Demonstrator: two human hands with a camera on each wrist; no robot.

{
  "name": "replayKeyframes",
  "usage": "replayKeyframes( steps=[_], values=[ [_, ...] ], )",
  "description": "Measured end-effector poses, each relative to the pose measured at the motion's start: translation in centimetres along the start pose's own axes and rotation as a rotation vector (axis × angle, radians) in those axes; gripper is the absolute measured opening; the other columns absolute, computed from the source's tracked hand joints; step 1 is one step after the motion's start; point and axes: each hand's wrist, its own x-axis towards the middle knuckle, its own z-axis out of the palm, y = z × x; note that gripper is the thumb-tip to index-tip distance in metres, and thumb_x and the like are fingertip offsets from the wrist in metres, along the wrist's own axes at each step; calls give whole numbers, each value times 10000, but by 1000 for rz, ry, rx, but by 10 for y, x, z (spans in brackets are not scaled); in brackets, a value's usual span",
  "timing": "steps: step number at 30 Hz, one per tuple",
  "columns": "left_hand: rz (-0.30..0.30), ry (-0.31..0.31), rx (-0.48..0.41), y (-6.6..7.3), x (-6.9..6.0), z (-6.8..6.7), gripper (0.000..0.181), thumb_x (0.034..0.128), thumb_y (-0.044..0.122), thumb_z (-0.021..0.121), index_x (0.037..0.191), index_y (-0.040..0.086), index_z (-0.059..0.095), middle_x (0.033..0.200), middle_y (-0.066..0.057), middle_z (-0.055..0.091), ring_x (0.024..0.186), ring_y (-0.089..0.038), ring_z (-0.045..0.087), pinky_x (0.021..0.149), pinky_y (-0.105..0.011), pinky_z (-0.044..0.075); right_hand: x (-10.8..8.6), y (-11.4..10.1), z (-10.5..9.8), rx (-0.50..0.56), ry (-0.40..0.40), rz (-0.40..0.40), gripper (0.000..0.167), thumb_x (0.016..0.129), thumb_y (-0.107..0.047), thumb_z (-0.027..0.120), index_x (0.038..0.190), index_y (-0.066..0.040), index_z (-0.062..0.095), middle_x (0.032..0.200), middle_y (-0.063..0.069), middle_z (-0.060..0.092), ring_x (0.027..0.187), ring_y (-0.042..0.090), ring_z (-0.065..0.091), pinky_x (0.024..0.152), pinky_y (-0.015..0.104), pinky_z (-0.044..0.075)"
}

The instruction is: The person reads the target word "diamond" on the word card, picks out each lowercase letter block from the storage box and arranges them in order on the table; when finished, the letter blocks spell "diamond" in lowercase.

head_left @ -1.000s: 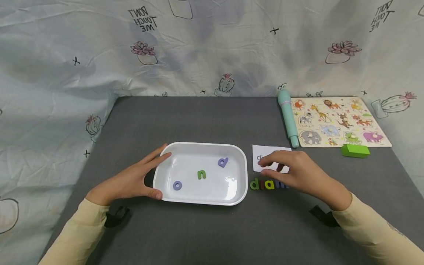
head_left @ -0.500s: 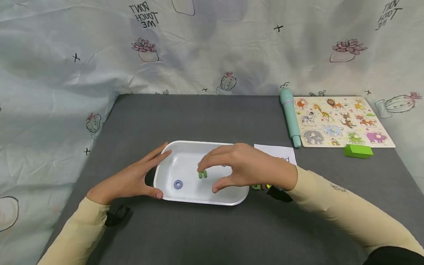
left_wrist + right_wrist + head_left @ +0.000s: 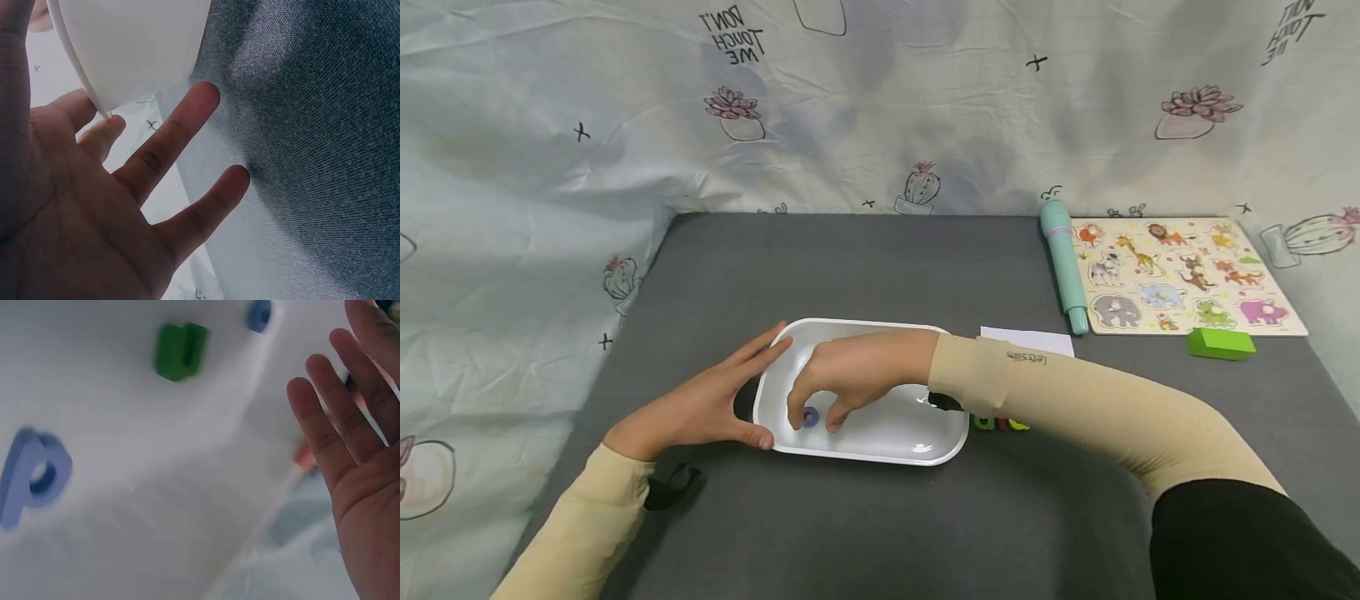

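A white tray (image 3: 887, 437) lies on the table. My left hand (image 3: 703, 412) rests at its left end with thumb and fingers spread along the rim; in the left wrist view, straight fingers lie against the tray's wall. My right hand (image 3: 850, 375) is over the tray, thumb and index finger apart on either side of a purple letter o (image 3: 810, 417). Nothing is held. In the right wrist view, a green letter n (image 3: 180, 351), a purple letter with a stem (image 3: 53, 472) and the o show; hand and forearm hide the first two in the head view.
Right of the tray, a white card (image 3: 1030, 339) and a row of coloured letters (image 3: 985, 423) are partly covered by my right sleeve. Farther back are a teal microphone-shaped stick (image 3: 1063, 267), an animal puzzle board (image 3: 1187, 279) and a green block (image 3: 1221, 343).
My right hand has travelled left from the card and letter row, across the tray, to the purple o. The left hand has stayed at the tray's left end.
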Motion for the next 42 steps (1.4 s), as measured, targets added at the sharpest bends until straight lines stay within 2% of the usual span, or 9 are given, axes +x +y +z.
replayKeyframes(
  steps=[3, 10, 17, 22, 26, 29, 31, 36, 42],
  values=[
    [8, 3, 3, 0, 1, 1, 1225, 713, 503, 890, 1649, 194, 163, 1705, -11, 41, 1476, -257, 264, 1020, -509, 402, 12, 8, 9, -11, -36, 1, 379, 858, -144, 835, 1222, -173, 734, 1116, -111, 706, 993, 94, 624, 890, 168, 411],
    [3, 11, 16, -1, 1, 1, 1234, 693, 516, 892, 1649, 211, 173, 1705, 18, 37, 1455, -261, 302, 997, -502, 425, 24, 17, 23, -94, -29, -17, 341, 876, -139, 815, 1207, -176, 742, 1051, -102, 724, 906, 69, 618, 851, 176, 429],
    [-1, 6, 19, 0, 1, 1, 1226, 702, 521, 884, 1649, 211, 169, 1705, 12, 39, 1451, -264, 303, 994, -502, 423, 28, 25, 32, -117, 26, -72, 324, 892, 47, 707, 1149, -147, 749, 1071, -82, 707, 996, 37, 607, 896, 156, 410],
    [-10, 8, 25, 1, 0, 0, 1229, 692, 532, 885, 1647, 204, 185, 1705, 1, 52, 1432, -279, 329, 973, -508, 435, 30, 22, 34, -222, 46, -106, 329, 865, 24, 732, 1140, -156, 753, 1041, -42, 703, 1000, 121, 596, 923, 208, 401],
    [4, 17, 25, 1, 0, 1, 1218, 696, 508, 892, 1645, 198, 195, 1703, -12, 68, 1436, -269, 330, 978, -494, 433, 22, 9, 32, -317, 13, -71, 333, 860, 30, 732, 1109, -189, 756, 991, -70, 682, 934, 122, 586, 866, 229, 422],
    [4, 13, 16, 0, 0, 1, 1216, 701, 499, 892, 1647, 204, 187, 1704, -8, 60, 1443, -264, 319, 985, -497, 429, 5, -7, 23, -342, 19, -23, 350, 881, 45, 722, 1116, -214, 747, 1002, -100, 654, 867, 71, 593, 773, 211, 452],
    [-1, 7, 3, 0, 0, 1, 1219, 702, 496, 892, 1648, 209, 179, 1705, 4, 44, 1455, -274, 301, 992, -514, 425, -13, -20, 13, -345, 59, -2, 357, 895, 28, 735, 1149, -224, 732, 1021, -109, 639, 835, 35, 601, 724, 197, 461],
    [-30, -11, -15, 1, 2, 1, 1223, 700, 516, 887, 1649, 243, 166, 1704, 44, 12, 1477, -294, 267, 1007, -545, 414, -68, -46, -13, -322, 216, 8, 340, 943, -39, 725, 1240, -200, 692, 1053, -96, 628, 793, 11, 597, 703, 177, 465],
    [-43, -10, 5, 1, 1, -1, 1234, 684, 534, 888, 1647, 218, 184, 1706, 19, 25, 1482, -322, 258, 1021, -558, 394, -133, -54, -23, -214, 421, 26, 396, 923, -3, 735, 1265, -195, 685, 1141, -112, 678, 899, 5, 647, 739, 223, 519]
  ],
)
